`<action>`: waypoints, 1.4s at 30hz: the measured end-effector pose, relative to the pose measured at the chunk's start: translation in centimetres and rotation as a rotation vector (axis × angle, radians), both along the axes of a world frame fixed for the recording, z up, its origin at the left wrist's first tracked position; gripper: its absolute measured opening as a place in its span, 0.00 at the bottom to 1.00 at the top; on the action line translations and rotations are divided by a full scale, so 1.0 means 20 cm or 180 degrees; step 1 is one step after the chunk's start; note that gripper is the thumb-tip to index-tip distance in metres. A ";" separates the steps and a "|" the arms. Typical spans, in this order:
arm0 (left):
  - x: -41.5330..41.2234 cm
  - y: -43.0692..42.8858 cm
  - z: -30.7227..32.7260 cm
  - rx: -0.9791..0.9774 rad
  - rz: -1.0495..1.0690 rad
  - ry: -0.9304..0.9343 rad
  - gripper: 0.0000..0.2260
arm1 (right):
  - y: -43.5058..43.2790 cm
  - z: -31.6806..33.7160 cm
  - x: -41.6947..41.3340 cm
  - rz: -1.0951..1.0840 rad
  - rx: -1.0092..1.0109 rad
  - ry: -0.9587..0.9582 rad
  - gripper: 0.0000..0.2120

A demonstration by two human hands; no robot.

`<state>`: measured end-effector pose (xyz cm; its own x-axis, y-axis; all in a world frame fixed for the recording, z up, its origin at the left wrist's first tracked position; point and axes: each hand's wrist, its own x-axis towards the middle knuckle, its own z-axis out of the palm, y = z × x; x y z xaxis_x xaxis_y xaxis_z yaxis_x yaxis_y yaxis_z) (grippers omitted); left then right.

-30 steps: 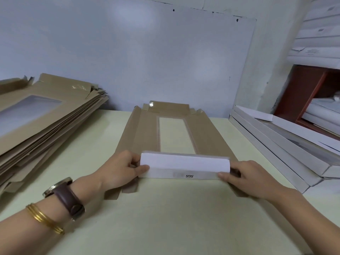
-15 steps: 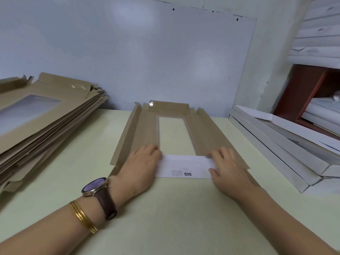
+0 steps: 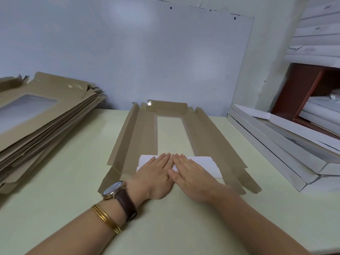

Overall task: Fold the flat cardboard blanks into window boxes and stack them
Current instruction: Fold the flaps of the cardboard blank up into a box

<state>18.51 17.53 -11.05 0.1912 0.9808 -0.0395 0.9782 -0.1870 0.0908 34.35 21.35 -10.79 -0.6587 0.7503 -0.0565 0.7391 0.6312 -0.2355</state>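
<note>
A brown cardboard blank [image 3: 171,137] with a window cut-out lies flat in the middle of the pale table [image 3: 64,181], its near white flap [image 3: 206,165] folded over onto it. The left hand [image 3: 156,173] and right hand [image 3: 191,175] lie side by side, fingers straight, pressing that flap flat. A stack of flat blanks [image 3: 42,115] lies far left; finished white boxes [image 3: 276,144] are stacked right.

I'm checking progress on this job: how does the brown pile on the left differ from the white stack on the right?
The brown pile is kraft-coloured; the white stack is white outside. The brown pile holds many thin flat blanks with loose flaps; the white stack holds a few folded boxes with raised walls. Both rest on the table.
</note>
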 end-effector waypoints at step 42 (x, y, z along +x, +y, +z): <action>-0.15 -0.05 0.14 0.0214 0.1187 -0.0966 0.23 | 0.13 0.06 0.26 -0.1575 0.0296 0.0929 0.15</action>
